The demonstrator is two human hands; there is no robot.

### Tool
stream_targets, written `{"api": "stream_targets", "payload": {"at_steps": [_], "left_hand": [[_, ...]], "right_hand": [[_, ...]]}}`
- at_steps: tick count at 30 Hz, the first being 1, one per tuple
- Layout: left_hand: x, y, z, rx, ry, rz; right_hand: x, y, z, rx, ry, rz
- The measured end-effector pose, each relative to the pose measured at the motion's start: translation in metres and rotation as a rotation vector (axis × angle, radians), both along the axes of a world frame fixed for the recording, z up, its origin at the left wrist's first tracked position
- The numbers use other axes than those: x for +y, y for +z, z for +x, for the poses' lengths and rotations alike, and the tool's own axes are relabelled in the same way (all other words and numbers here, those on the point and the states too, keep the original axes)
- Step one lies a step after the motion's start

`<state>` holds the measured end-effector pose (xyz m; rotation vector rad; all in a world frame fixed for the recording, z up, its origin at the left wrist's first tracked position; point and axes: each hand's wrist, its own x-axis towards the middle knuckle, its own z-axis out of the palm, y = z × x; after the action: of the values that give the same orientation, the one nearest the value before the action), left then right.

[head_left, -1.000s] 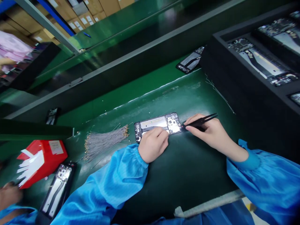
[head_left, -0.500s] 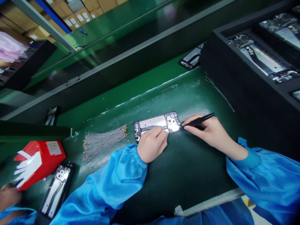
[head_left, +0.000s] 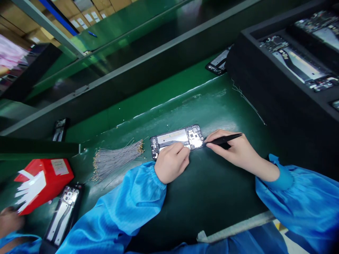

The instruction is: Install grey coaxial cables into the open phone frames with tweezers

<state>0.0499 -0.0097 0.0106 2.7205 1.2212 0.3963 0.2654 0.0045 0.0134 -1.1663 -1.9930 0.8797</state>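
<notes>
An opened phone [head_left: 173,137] lies on the green bench, its circuit board exposed at the right end. My left hand [head_left: 172,163] has its fingers curled on the phone's lower edge; what its fingertips grip, if anything, is hidden. In my right hand [head_left: 233,146] are black tweezers [head_left: 225,139], pinched between thumb and fingers, with the tips at the phone's right end. A bundle of thin grey cables [head_left: 118,158] with gold-coloured ends rests left of the phone.
At the right stands a black tray [head_left: 270,95] holding opened phones. Another phone [head_left: 218,63] leans beside it, near loose wires [head_left: 249,102]. To the left are a red box [head_left: 57,180] with white strips, a phone [head_left: 62,215] and another person's hand [head_left: 10,222].
The tweezers have turned slightly in my right hand, their rear end sitting a little lower and looking narrower. My left hand and the phone have hardly moved.
</notes>
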Motion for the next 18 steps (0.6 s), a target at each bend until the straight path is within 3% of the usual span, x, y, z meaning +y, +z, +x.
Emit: {"api": "stream_targets", "payload": {"at_steps": [6, 10, 15, 18], "left_hand": [[0.000, 0.001, 0.000, -0.021, 0.000, -0.012], [0.001, 0.002, 0.000, -0.011, 0.010, -0.020], [0.005, 0.001, 0.007, 0.025, 0.021, -0.032], [0.010, 0.001, 0.012, 0.012, 0.024, -0.043]], "right_hand": [[-0.006, 0.002, -0.005, -0.076, 0.086, 0.147], [-0.004, 0.003, -0.004, -0.092, 0.080, 0.134], [0.014, 0.010, -0.003, -0.020, 0.085, 0.069], [0.028, 0.010, -0.004, -0.101, 0.220, 0.147]]}}
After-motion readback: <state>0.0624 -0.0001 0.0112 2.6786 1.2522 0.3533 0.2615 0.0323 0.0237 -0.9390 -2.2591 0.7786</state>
